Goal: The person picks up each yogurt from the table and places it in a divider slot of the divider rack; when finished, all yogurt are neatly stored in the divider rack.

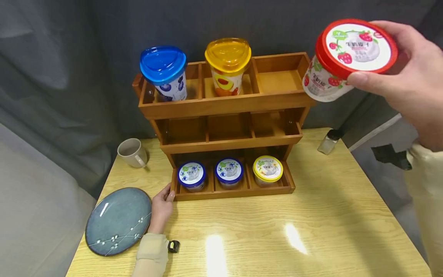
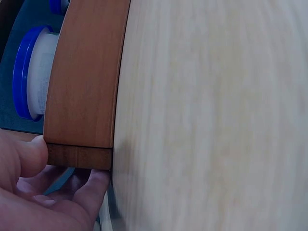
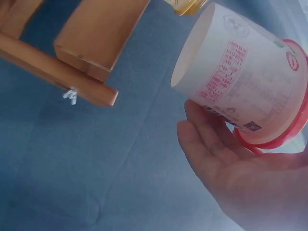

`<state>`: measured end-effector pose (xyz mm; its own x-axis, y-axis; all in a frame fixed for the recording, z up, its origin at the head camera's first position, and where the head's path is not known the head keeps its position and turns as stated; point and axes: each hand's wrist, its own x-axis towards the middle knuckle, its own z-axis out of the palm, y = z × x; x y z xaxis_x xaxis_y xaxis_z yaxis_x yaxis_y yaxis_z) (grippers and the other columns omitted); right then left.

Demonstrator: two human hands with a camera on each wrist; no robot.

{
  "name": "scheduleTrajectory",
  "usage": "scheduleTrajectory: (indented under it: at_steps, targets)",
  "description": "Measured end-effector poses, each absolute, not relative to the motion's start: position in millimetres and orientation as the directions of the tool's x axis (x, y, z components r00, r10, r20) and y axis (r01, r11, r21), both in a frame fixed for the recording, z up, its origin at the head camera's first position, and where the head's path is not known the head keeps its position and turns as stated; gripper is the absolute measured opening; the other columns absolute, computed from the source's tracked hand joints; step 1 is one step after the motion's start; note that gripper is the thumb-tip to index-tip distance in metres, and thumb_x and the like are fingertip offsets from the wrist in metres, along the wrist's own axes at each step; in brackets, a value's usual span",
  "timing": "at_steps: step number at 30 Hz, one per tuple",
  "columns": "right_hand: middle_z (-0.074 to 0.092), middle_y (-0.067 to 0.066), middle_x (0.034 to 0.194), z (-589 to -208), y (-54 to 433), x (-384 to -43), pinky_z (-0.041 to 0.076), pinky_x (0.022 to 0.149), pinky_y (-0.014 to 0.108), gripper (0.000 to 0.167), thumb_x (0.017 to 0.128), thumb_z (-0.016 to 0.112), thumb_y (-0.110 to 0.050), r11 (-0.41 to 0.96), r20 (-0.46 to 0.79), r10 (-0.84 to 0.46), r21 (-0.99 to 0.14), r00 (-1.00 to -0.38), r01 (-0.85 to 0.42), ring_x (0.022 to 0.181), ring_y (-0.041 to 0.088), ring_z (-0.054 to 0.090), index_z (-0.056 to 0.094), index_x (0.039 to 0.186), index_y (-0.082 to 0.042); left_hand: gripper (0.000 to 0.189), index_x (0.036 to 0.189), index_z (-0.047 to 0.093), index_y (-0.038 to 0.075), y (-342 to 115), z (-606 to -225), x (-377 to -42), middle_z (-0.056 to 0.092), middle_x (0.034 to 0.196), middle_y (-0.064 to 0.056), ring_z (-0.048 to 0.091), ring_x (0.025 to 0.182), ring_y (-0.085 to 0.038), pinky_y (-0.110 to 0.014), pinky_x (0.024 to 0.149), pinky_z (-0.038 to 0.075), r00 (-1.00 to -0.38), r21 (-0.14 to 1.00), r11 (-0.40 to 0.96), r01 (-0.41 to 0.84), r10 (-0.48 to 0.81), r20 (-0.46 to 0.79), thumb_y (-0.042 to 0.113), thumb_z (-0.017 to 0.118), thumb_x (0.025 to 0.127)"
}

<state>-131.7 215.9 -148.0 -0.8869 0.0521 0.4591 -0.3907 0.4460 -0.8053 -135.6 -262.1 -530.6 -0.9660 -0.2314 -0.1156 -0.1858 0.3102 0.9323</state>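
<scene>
High at the right in the head view, my right hand [image 1: 415, 65] holds a paper tub [image 1: 346, 57] with a red lid and strawberry pictures. The tub is tilted, in the air by the right end of a three-tier wooden rack [image 1: 225, 105]. From below, the right wrist view shows the tub's pale base and printed side [image 3: 236, 72], with fingers and thumb around it. My left hand [image 1: 162, 206] grips the rack's front left bottom corner. In the left wrist view the thumb [image 2: 33, 156] lies at the corner's upper edge and the fingers are at its end.
On the top tier stand a blue-lidded cup [image 1: 164, 73] and a yellow-lidded cup [image 1: 228, 65]. Two blue-lidded tubs [image 1: 192, 175] and a yellow-lidded tub [image 1: 268, 169] fill the bottom tier. A mug [image 1: 132, 152] and plate [image 1: 119, 219] are left, a black-capped jar [image 1: 328, 142] right.
</scene>
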Motion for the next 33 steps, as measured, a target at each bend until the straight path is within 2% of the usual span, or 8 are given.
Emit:
scheduleTrajectory:
  at_steps: [1, 5, 10, 14, 17, 21, 33]
  targets:
    - [0.045, 0.004, 0.141, -142.6, 213.1, -135.8, 0.042, 0.091, 0.006, 0.083, 0.083, 0.073, 0.007, 0.493, 0.438, 0.052, -0.793, -0.897, -0.359, 0.119, 0.015, 0.044, 0.036, 0.152, -0.018, 0.042, 0.146, 0.047, -0.001, -262.0, -530.5, -135.6, 0.053, 0.138, -0.025, 0.054, 0.124, -0.033, -0.043, 0.1, 0.048, -0.966, 0.933, 0.309, -0.186, -0.23, -0.116, 0.007, 0.049, 0.104]
    - [0.044, 0.001, 0.142, -125.5, 204.2, -155.2, 0.041, 0.093, 0.006, 0.081, 0.086, 0.074, 0.0, 0.488, 0.348, 0.046, -0.826, -0.936, -0.283, 0.119, 0.013, 0.042, 0.034, 0.153, -0.022, 0.042, 0.146, 0.046, -0.001, -262.1, -531.1, -136.4, 0.052, 0.139, -0.025, 0.053, 0.126, -0.033, -0.042, 0.102, 0.047, -0.967, 0.935, 0.305, -0.184, -0.229, -0.116, 0.007, 0.048, 0.104]
    - [0.047, -0.001, 0.137, -115.2, 197.0, -180.9, 0.043, 0.09, 0.007, 0.08, 0.086, 0.076, -0.007, 0.497, 0.295, -0.019, -0.826, -0.955, -0.265, 0.116, 0.013, 0.045, 0.034, 0.153, -0.021, 0.042, 0.145, 0.047, -0.002, -262.2, -531.5, -136.4, 0.052, 0.139, -0.025, 0.053, 0.126, -0.033, -0.042, 0.102, 0.047, -0.967, 0.934, 0.309, -0.178, -0.23, -0.108, 0.007, 0.049, 0.104]
    - [0.046, 0.001, 0.137, -116.9, 193.6, -197.4, 0.043, 0.092, 0.009, 0.08, 0.087, 0.076, -0.008, 0.505, 0.284, -0.091, -0.813, -0.955, -0.29, 0.116, 0.015, 0.043, 0.033, 0.153, -0.02, 0.042, 0.144, 0.047, -0.003, -262.5, -532.8, -136.4, 0.053, 0.138, -0.025, 0.054, 0.125, -0.034, -0.043, 0.101, 0.047, -0.967, 0.935, 0.313, -0.168, -0.235, -0.096, 0.006, 0.05, 0.104]
    - [0.044, 0.003, 0.138, -119.5, 192.6, -206.9, 0.045, 0.088, 0.008, 0.08, 0.087, 0.076, -0.009, 0.512, 0.267, -0.123, -0.808, -0.956, -0.291, 0.115, 0.016, 0.042, 0.032, 0.154, -0.02, 0.042, 0.144, 0.048, -0.002, -262.8, -533.5, -136.6, 0.054, 0.138, -0.025, 0.054, 0.125, -0.033, -0.042, 0.101, 0.047, -0.968, 0.935, 0.315, -0.164, -0.236, -0.09, 0.006, 0.05, 0.104]
    - [0.044, 0.005, 0.139, -124.1, 192.4, -214.6, 0.045, 0.08, 0.009, 0.081, 0.087, 0.077, -0.012, 0.525, 0.243, -0.138, -0.804, -0.96, -0.279, 0.114, 0.017, 0.042, 0.032, 0.154, -0.019, 0.042, 0.144, 0.048, -0.002, -262.9, -533.9, -136.8, 0.054, 0.138, -0.024, 0.054, 0.125, -0.033, -0.042, 0.101, 0.047, -0.968, 0.934, 0.316, -0.164, -0.236, -0.09, 0.007, 0.05, 0.104]
    - [0.046, 0.006, 0.137, -141.8, 194.3, -226.1, 0.044, 0.08, 0.005, 0.084, 0.086, 0.078, -0.022, 0.606, 0.206, -0.18, -0.747, -0.962, -0.274, 0.114, 0.018, 0.043, 0.031, 0.155, -0.016, 0.041, 0.143, 0.048, -0.004, -264.9, -531.7, -134.2, 0.053, 0.137, -0.026, 0.053, 0.125, -0.034, -0.042, 0.102, 0.046, -0.968, 0.937, 0.313, -0.152, -0.239, -0.077, 0.005, 0.05, 0.103]
